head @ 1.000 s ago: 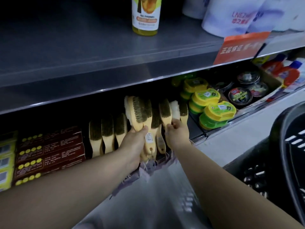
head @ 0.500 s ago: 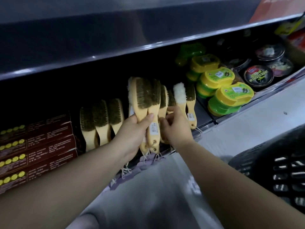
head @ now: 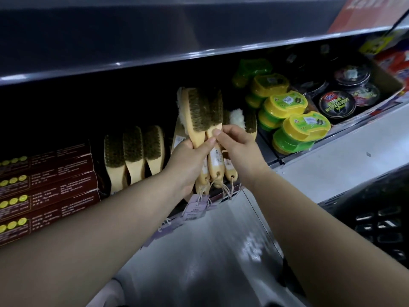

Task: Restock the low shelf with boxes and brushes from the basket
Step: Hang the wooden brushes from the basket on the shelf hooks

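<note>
My left hand (head: 189,165) grips a bunch of wooden-handled brushes (head: 204,111) by their handles, bristle heads up, in front of the low shelf (head: 221,197). My right hand (head: 236,145) pinches the handle of one brush in that bunch, just below its bristles. Three more brushes (head: 134,151) stand upright on the shelf to the left. A white fluffy brush (head: 238,119) and a dark one stand behind my right hand. Dark red boxes (head: 48,185) are stacked at the far left. The black basket (head: 376,218) sits on the floor at the right.
Yellow-and-green containers (head: 296,127) are stacked right of the brushes, with round black tins (head: 337,105) in a cardboard tray beyond. A grey upper shelf (head: 155,34) overhangs the low one. Paper tags (head: 194,207) on strings dangle from the brush handles.
The view has tilted down and closer. My right hand has moved from the standing brushes to the bunch in my left hand and now pinches one handle there.
</note>
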`<action>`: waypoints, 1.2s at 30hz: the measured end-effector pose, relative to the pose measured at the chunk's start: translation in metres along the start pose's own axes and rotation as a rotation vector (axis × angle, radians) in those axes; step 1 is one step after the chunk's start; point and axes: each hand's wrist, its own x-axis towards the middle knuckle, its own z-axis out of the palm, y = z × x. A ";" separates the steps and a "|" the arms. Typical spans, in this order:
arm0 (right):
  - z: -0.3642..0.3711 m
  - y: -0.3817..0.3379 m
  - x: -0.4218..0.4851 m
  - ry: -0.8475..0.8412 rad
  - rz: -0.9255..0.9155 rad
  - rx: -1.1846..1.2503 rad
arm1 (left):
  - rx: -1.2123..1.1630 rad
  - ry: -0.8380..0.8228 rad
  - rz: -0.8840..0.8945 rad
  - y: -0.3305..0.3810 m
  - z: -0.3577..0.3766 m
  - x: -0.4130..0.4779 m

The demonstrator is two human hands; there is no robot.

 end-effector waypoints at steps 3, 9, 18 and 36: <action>-0.016 0.001 0.005 0.092 0.110 0.120 | 0.042 -0.051 0.037 -0.001 0.006 0.001; -0.020 0.003 0.013 0.135 0.092 0.104 | 0.048 -0.029 0.019 -0.001 0.015 0.009; -0.004 0.014 0.018 0.236 0.221 0.031 | 0.055 0.079 0.016 -0.009 0.024 0.008; -0.024 0.024 0.019 0.236 0.250 0.028 | -0.093 -0.043 -0.075 -0.002 0.016 -0.003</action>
